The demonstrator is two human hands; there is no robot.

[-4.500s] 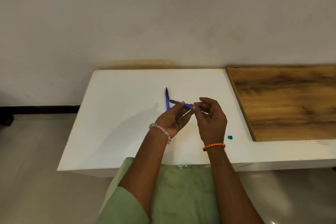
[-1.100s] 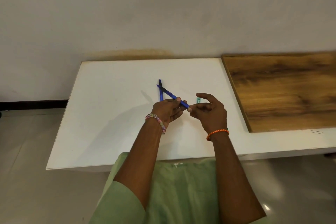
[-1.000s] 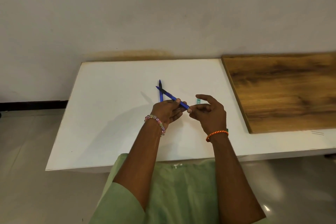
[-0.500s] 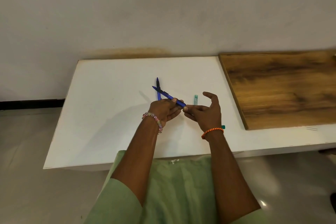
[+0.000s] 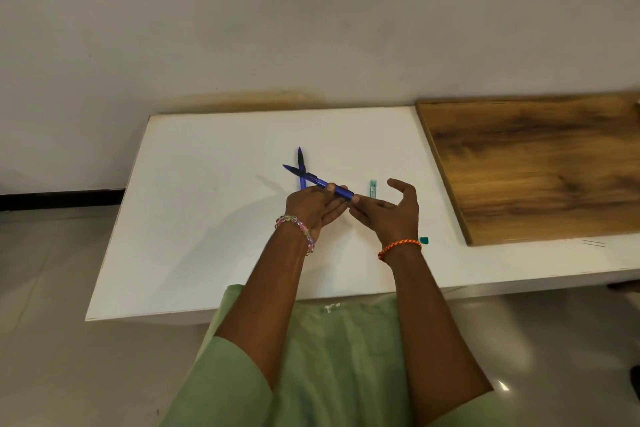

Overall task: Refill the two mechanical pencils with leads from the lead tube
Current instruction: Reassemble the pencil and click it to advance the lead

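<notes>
- We see the left hand [image 5: 313,206] closed around a blue mechanical pencil [image 5: 320,181], thumb on top of the barrel and fingers curled beneath it.
- From that grip the held pencil runs up and to the left, its dark tip end raised clear of the white table [image 5: 207,218], while its rear end juts out just to the right of the fingers.
- The right hand [image 5: 391,211] meets that rear end: thumb and forefinger are pressed together at it, and the other fingers are spread and lifted. Whether a lead sits in the pinch is too small for us to tell.
- The second blue pencil [image 5: 300,163] lies flat on the table just beyond the left-hand grip, pointing away from us; the held pencil crosses above it in our view.
- The teal lead tube [image 5: 373,188] lies on the table just beyond the right hand's pinch, close to the forefinger but apart from it.
- A small teal cap [image 5: 424,240] rests on the table beside the right wrist, which wears an orange cord [image 5: 398,248].
- A beaded bracelet [image 5: 298,227] circles the left wrist.
- Well to the right of both hands a wooden board [image 5: 540,166] lies on the table.
</notes>
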